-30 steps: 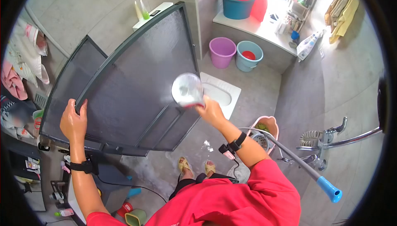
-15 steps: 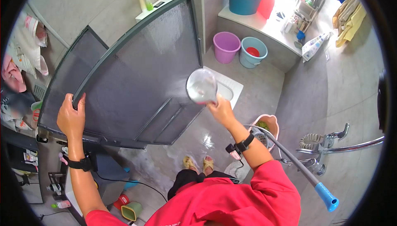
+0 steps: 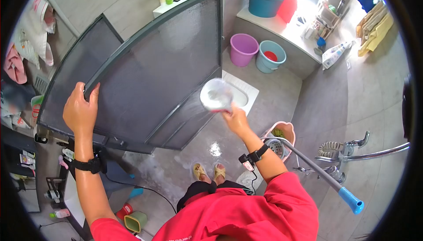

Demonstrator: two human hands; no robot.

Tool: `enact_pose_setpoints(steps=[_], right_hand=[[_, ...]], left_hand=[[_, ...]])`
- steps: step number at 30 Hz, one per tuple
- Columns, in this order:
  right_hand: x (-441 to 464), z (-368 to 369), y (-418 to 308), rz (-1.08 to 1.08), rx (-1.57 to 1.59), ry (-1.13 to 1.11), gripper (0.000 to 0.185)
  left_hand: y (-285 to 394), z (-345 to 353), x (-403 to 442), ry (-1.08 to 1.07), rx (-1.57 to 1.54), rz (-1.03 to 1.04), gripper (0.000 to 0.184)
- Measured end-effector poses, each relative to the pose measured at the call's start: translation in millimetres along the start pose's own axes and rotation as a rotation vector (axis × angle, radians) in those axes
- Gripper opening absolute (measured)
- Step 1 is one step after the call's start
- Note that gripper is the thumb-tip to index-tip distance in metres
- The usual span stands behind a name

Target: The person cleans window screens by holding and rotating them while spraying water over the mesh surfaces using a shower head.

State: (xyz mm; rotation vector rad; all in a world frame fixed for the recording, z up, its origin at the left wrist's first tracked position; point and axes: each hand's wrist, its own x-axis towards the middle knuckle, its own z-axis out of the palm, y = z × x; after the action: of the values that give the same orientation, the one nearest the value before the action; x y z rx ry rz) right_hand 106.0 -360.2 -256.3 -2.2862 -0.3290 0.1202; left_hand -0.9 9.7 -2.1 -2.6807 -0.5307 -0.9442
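Observation:
My left hand (image 3: 80,106) is closed around the edge of a large dark-framed screen panel (image 3: 163,60), which stands tilted and wet at the left. A second, similar screen panel (image 3: 90,49) is behind it. In my right hand (image 3: 236,120) is the handle of a round, pale water scoop (image 3: 215,94), somewhat blurred. The scoop is beside the panel's right side, above the floor, and faint streaks of water show between them. What is inside the scoop cannot be made out clearly.
A white squat toilet (image 3: 250,92) is set in the floor beyond the scoop. Purple (image 3: 243,51) and light-blue buckets (image 3: 269,64) stand behind it. A pink bucket (image 3: 288,131) and a blue-tipped pole (image 3: 324,170) are at my right. The grey floor (image 3: 216,150) is wet.
The view has shifted slightly. Both hands keep their hold, with the scoop still beside the panel and tilted a little differently. The panel's lower right part has swung slightly.

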Motion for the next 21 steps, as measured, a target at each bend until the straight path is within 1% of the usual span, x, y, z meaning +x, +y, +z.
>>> enact_pose_setpoints(steps=[2,3,5,6,8,9,11,15,17,18,19,21], right_hand=[[9,-10,10,0.140,0.146,0.326,0.033],[14,-18,10,0.143,0.139,0.319,0.033],[20,-35,7,0.159,0.311,0.692,0.029],[21,-32,13,0.160,0.302,0.691,0.029],[23,-14,37,0.181,0.181,0.634,0.029],[18,-3,44,0.202,0.180,0.518,0.028],[6,26,69,0.171,-0.038,0.408,0.028],[-18,39,73,0.111,-0.006,0.320,0.030],[-19,28,56,0.265,0.110,0.455,0.031],[-12,18,46,0.366,0.124,0.459,0.033],[-4,18,46,0.368,0.118,0.465,0.033],[13,22,50,0.225,0.256,0.744,0.027]], left_hand=[[2,0,2,0.068,0.041,0.039,0.038],[0,1,2,0.059,0.038,0.035,0.038],[-1,4,5,0.074,0.045,0.036,0.039],[-3,6,7,0.070,0.038,0.033,0.039],[-7,10,10,0.084,0.060,0.052,0.040],[-9,13,11,0.081,0.055,0.053,0.040],[-13,17,15,0.058,0.066,0.036,0.040],[-18,22,23,0.028,0.038,0.014,0.040],[-23,27,25,-0.017,0.035,-0.001,0.043],[-25,30,26,-0.020,0.027,0.001,0.043],[-28,32,28,-0.013,0.031,0.008,0.043],[-31,38,31,-0.005,0.026,0.005,0.043]])
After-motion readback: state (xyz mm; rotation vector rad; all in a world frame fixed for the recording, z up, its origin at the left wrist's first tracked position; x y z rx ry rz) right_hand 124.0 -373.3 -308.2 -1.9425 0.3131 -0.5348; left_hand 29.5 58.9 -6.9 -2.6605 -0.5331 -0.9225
